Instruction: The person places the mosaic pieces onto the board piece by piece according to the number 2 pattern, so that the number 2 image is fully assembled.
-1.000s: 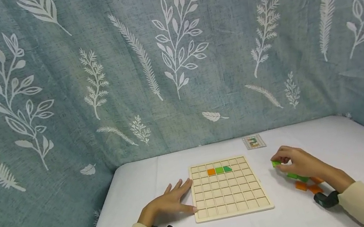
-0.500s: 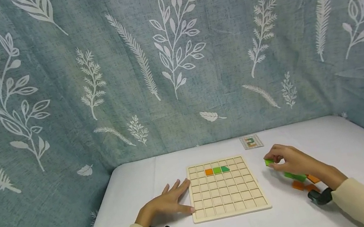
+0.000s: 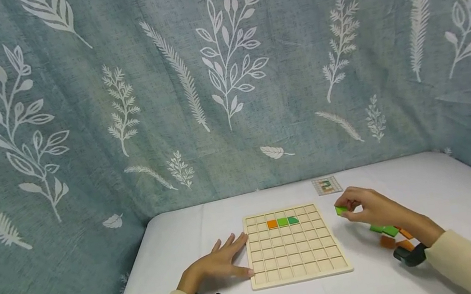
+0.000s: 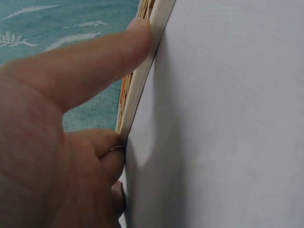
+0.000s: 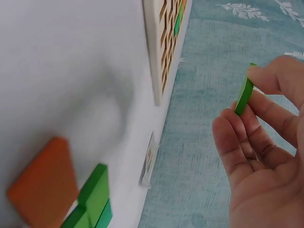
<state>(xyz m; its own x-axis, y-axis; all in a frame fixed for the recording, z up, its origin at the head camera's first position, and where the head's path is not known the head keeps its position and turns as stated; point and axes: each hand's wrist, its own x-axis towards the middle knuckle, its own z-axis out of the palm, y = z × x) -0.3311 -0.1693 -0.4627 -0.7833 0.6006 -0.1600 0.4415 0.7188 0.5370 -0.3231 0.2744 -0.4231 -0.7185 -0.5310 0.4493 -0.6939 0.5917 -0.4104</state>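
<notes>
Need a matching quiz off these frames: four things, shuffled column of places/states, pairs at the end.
Things
1. left hand
2. right hand
3. small patterned card
4. loose orange tiles

Places/states
A. lying next to loose green tiles
B. pinching a green tile
C. touching the side of the grid board
D. lying near the far edge of the table

Pairs: 1-C, 2-B, 3-D, 4-A

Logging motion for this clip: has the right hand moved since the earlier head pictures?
Yes: the right hand, pinching a green tile, has moved left, closer to the grid board.
</notes>
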